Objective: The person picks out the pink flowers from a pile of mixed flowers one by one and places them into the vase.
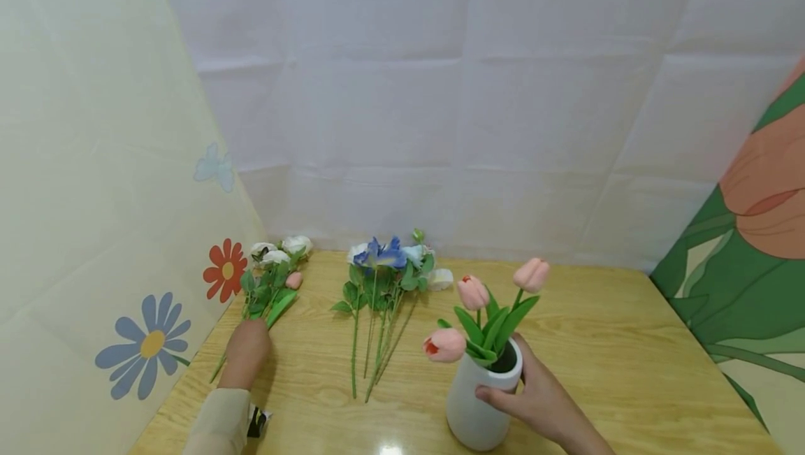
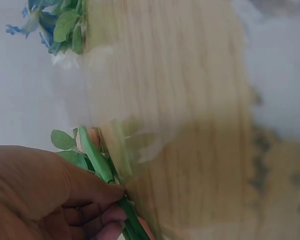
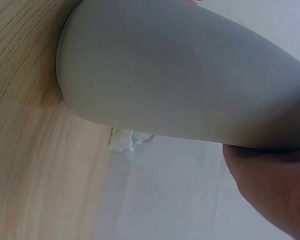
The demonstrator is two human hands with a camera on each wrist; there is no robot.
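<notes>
Over at the left of the table (image 1: 604, 343), here's the left hand (image 1: 248, 347), thumb and finger pinching a green stem (image 2: 131, 215), with a pink tulip (image 1: 293, 280) and white roses (image 1: 297, 244) crowding just beyond! Across to the right, the right hand (image 1: 544, 399) grips the white vase (image 1: 476, 406) near its mouth, thumb over the front, and three pink blooms (image 1: 473, 292) lean out. Between the hands, a blue flower (image 1: 380, 254) lies among others. Technique now: a light, firm pinch on the stem looks right, and a slow draw clear of the roses should spare snagged leaves. That other grip wants to be steady too; those spreading heads could tip a loosely held vase.
</notes>
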